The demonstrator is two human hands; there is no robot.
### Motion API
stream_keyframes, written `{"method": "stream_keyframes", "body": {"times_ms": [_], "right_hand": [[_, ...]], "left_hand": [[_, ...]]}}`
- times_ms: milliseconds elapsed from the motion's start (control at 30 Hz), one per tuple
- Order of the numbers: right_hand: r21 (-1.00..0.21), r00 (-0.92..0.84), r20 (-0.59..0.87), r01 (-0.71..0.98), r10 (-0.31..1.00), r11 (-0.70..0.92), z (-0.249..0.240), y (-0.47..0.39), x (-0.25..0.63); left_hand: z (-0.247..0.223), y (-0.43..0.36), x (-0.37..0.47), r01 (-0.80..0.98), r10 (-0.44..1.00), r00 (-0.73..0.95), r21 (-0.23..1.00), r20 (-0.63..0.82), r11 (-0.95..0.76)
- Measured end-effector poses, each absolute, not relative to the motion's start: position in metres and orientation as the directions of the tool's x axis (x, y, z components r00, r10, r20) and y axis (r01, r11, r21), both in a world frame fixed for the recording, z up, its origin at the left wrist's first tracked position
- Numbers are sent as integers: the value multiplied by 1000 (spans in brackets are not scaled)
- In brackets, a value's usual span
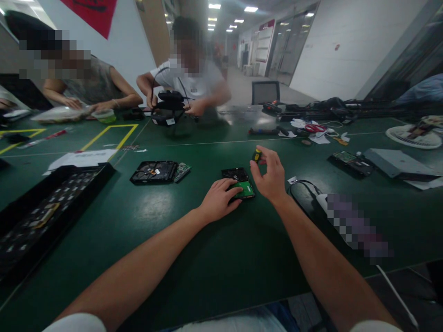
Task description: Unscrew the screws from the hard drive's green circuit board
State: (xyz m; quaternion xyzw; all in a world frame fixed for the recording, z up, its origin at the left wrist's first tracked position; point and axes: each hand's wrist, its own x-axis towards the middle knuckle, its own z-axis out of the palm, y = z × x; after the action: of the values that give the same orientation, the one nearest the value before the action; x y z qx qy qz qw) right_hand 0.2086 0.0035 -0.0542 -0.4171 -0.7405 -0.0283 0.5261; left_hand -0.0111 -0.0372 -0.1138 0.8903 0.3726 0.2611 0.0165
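Observation:
A hard drive [248,189] with a green circuit board lies on the green table in front of me. My left hand [221,196] grips it from the left, its fingers over the board and its thumb at the near edge. Just above and to the right of the drive, my right hand [268,173] pinches a screwdriver [256,155] by its yellow and black handle. The screwdriver's shaft and tip cannot be made out against the dark drive.
Left of my hands lie an opened hard drive [154,172] and a loose circuit board [182,172]. A long black tray [51,212] holds small parts. To the right are a power strip [341,226], another drive [350,163] and a grey metal box [398,162]. Two people sit opposite.

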Motion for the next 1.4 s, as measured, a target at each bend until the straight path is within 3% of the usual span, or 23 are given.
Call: {"method": "stream_keyframes", "body": {"times_ms": [1067,1400], "right_hand": [[-416,-47,805,666,592,619,-54,2,208],[-382,-114,797,665,593,641,-55,2,207]], "left_hand": [[-111,-39,-10,655,676,580,234,454,-719],[-112,-38,-10,668,676,582,209,452,-715]]}}
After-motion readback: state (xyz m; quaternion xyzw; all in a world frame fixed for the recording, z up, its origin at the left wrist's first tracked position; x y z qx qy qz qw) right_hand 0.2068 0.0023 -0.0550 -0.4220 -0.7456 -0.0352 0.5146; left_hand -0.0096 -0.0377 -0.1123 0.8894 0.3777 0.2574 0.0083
